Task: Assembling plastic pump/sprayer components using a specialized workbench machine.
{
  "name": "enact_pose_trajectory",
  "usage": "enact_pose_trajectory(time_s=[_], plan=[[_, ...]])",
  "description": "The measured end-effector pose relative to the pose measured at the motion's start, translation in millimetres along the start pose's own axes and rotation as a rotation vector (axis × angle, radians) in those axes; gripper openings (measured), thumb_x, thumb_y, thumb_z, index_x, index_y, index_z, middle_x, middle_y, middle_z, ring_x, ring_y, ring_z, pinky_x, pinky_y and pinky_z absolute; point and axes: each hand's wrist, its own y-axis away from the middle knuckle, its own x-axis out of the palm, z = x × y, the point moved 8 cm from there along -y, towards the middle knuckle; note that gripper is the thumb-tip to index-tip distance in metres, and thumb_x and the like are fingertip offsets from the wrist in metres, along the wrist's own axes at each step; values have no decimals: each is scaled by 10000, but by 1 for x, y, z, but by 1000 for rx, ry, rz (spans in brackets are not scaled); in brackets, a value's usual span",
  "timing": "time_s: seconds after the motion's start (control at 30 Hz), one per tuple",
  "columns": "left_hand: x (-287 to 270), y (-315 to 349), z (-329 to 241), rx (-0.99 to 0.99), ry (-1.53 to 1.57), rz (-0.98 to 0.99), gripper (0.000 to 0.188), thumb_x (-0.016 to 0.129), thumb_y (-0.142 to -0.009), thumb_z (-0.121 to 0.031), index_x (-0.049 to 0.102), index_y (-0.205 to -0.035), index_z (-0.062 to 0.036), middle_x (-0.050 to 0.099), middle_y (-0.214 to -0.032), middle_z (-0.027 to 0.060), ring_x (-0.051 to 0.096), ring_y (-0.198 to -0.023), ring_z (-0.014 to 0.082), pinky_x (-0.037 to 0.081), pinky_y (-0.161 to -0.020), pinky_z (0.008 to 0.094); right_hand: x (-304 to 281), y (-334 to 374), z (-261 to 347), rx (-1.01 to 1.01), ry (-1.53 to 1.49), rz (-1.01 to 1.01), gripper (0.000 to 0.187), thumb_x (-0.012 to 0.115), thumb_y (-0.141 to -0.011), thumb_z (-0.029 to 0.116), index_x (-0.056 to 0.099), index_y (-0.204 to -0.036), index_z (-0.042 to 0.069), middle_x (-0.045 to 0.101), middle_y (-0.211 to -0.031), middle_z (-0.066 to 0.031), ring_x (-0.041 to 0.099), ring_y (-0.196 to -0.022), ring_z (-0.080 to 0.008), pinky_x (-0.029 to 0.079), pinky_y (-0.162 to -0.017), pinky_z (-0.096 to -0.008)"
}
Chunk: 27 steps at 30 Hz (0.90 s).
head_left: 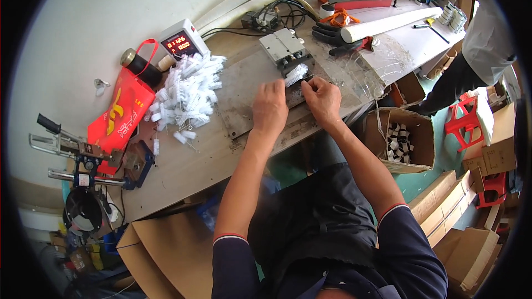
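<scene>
My left hand point(270, 104) is closed, its fingertips at the near left side of a small white bristle brush point(296, 74). My right hand point(322, 99) is closed too, thumb and fingers pinched just right of that brush. Whatever each pinch holds is too small or hidden to make out. The brush sits tilted at the front of a grey metal clamp-like device point(284, 45), which is fixed on a flat metal plate point(238, 97). Left of my hands lies a heap of white bristle brushes point(185, 91) with thin wire ends, a few of them loose at its near edge.
A counter with a red display point(182, 43), a dark flask point(138, 65) and a red bag point(123, 108) stand left. A hand press point(133, 163) is at the bench's left end. White tubes point(390, 25) and black gloves point(332, 37) lie right. A carton point(407, 169) and another person point(482, 50) are beyond.
</scene>
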Motion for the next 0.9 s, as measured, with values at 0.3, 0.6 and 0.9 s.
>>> enact_pose_trajectory(time_s=[0.3,0.6,0.9], plan=[[19,-1,-8,-65,-184,238,113,554,-914,-53,589,-1017,-21,673,-998,165,650,-977,349,569,-822,455,-3,-3,-4,-89,14,-46,278,719,-901,314,734,-844,42,682,-737,-185,671,-666,-355,505,-654,-434],[-122,109,57,-440,156,-206,89,554,-976,-3,539,-1063,-18,621,-910,228,628,-834,473,499,-710,534,3,-4,-11,-99,-12,27,317,710,-923,320,702,-846,13,666,-728,-170,649,-663,-284,506,-694,-395],[-431,405,137,-1196,-608,-329,159,537,-1024,-92,640,-1135,-44,712,-920,172,712,-814,349,557,-756,444,14,-4,-18,-144,-126,88,320,721,-955,274,668,-846,-23,542,-650,-67,477,-675,-99,440,-637,-324]])
